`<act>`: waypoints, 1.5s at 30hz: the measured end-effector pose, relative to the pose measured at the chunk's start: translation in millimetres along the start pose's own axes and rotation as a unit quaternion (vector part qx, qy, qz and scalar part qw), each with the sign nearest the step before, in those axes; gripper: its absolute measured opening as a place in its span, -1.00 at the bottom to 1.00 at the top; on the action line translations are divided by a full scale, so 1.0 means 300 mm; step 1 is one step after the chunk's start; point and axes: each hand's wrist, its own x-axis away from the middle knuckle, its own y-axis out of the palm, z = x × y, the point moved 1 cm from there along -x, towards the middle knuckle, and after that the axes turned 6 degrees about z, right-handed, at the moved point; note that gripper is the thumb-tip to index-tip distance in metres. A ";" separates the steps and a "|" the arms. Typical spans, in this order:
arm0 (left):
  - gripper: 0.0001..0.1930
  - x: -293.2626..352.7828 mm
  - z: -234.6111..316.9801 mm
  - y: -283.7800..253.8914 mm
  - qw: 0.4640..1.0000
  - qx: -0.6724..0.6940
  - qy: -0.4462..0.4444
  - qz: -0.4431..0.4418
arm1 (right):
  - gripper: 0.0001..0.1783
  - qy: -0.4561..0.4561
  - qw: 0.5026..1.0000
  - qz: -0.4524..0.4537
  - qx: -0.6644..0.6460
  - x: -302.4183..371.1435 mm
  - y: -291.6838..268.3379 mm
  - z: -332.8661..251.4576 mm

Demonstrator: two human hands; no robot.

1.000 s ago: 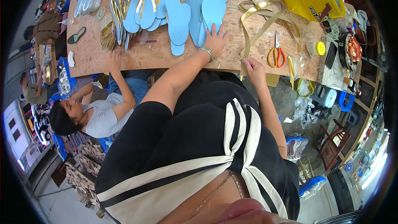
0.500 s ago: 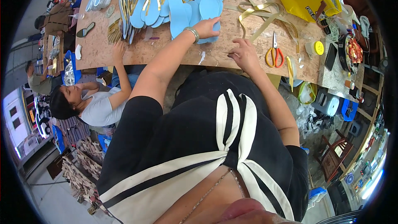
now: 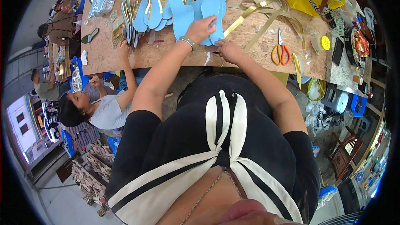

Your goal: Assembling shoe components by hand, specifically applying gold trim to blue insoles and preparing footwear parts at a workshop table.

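We judged the blue insole [image 3: 211,6] on the table [image 3: 260,56] light, bendy and best held by its edges, our left hand [image 3: 201,29] curled over it, our right hand [image 3: 230,51] near its lower end, grips unclear.

Black short-sleeved top [image 3: 266,162] with cream-and-black striped trim [image 3: 166,187].
The wide trim follows the low neckline and meets at a black knot [image 3: 223,158], from which two rounded, striped tails [image 3: 238,121] extend over the front; a fine silver-toned chain necklace [image 3: 214,183] lies inside the neckline, and a pale, rigid bangle [image 3: 188,42] circles the left wrist [image 3: 194,33].
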 end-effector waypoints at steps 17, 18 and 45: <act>-0.73 -0.260 0.024 -0.480 0.941 0.284 -0.109 0.151 | -0.90 0.177 0.735 0.326 -0.567 0.092 -0.834 -0.068; -0.73 -0.283 0.048 -0.514 0.941 0.286 -0.104 0.151 | -0.90 0.166 0.730 0.339 -0.570 0.091 -0.868 -0.073; -0.57 0.008 0.565 -0.429 0.630 0.732 -0.158 0.207 | -0.87 0.048 0.741 0.353 -0.569 -0.026 -0.902 -0.267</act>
